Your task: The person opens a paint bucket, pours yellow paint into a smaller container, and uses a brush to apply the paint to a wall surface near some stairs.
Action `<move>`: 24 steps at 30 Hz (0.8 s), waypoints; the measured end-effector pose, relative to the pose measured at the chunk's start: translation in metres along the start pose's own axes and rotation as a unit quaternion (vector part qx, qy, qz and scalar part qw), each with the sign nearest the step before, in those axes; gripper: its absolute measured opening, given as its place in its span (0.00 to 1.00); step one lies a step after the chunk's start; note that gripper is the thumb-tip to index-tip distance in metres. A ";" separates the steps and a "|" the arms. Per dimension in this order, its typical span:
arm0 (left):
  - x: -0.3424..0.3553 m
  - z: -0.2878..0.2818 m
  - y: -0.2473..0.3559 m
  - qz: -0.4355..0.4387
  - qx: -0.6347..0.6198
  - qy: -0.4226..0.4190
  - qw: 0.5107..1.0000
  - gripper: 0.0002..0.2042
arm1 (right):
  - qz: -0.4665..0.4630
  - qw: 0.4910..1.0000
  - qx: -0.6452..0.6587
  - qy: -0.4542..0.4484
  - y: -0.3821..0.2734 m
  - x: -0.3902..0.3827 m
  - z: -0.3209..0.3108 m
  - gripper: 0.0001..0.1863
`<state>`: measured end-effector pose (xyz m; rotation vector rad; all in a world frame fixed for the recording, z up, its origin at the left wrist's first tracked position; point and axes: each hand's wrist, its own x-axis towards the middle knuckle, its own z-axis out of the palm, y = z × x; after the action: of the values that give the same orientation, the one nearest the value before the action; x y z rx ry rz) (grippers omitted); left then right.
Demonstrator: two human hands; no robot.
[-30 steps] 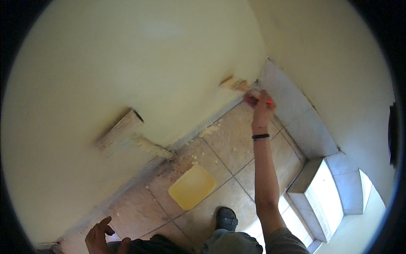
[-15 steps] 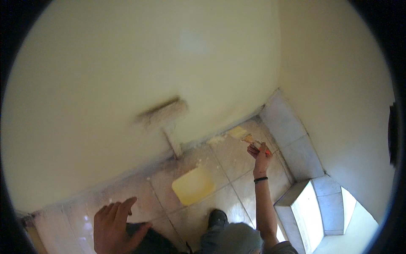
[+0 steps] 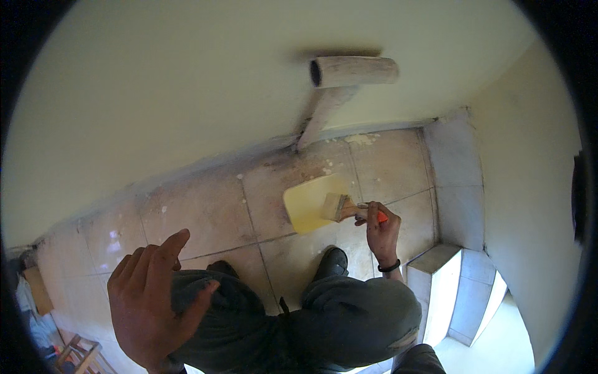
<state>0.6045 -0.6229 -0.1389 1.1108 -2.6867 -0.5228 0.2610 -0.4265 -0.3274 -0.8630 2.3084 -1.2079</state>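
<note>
My right hand (image 3: pixel 382 232) grips a paintbrush (image 3: pixel 350 210) by its handle, whose end is red-orange. The pale bristles point left and lie over the right side of a shallow yellow container (image 3: pixel 305 206) on the floor; whether they touch what is inside I cannot tell. A dark band circles my right wrist. My left hand (image 3: pixel 151 299) hangs in the air at the lower left, above my left leg. Its thumb stands apart from the fingers and it holds nothing.
From the base of the pale yellow wall (image 3: pixel 187 112) juts a pipe-like fixture (image 3: pixel 355 71) with a wide tube on top. Yellow splatters (image 3: pixel 363 138) mark the tiled floor (image 3: pixel 193 212). Tiled steps (image 3: pixel 436 268) stand to the right, and a wooden frame (image 3: pixel 81 354) at the lower left.
My right hand has brought the brush back from the foot of the wall to the yellow container. The view has shifted, showing more of my legs. My left hand stays raised and apart.
</note>
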 end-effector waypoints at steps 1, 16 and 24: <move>-0.003 -0.002 -0.003 -0.008 0.001 0.000 1.000 0.34 | -0.001 1.000 0.000 -0.008 -0.004 0.002 0.004 0.20; 0.000 -0.009 -0.009 -0.015 0.023 -0.005 1.000 0.33 | -0.097 0.982 -0.163 -0.025 0.009 0.041 0.033 0.17; -0.001 -0.007 -0.013 0.001 0.020 -0.006 1.000 0.33 | -0.079 0.971 -0.218 -0.057 0.046 0.043 0.050 0.17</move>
<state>0.6155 -0.6320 -0.1375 1.1181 -2.7194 -0.4782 0.2429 -0.4649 -0.3958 -1.2513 2.4853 -0.6862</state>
